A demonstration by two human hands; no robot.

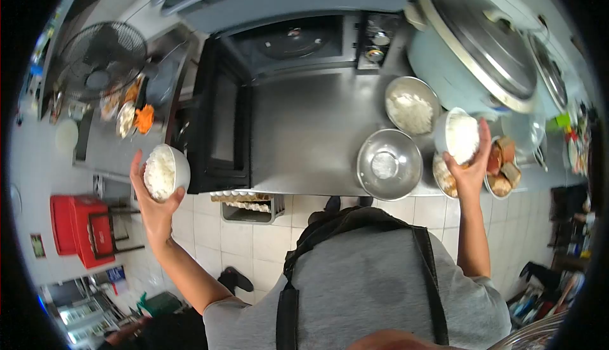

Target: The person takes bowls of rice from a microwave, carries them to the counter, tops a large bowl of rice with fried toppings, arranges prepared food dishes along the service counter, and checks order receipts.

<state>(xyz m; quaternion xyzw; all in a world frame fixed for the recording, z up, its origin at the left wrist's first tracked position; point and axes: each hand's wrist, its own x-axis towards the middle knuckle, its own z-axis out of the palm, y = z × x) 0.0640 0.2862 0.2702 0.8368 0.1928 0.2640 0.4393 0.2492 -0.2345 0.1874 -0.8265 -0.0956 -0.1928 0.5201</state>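
Note:
My left hand (155,213) is closed around a white bowl of cooked rice (160,172), held out to the left beside the open microwave door. On the other side, my right hand (471,171) grips a second white bowl of rice (462,137) above the right part of the steel counter. Just left of that bowl sit a metal bowl with rice (411,110) and a shiny metal bowl (389,175) nearer the counter's edge. Containers of browned food chunks (504,167) stand by my right hand, partly hidden by it.
An open microwave (288,36) stands at the back, its door (223,121) swung toward me. Large rice cooker (469,45) at the back right. A fan (101,58) and a side counter with food are at the left. Below lie a crate with eggs (254,213) and a red chair (82,231).

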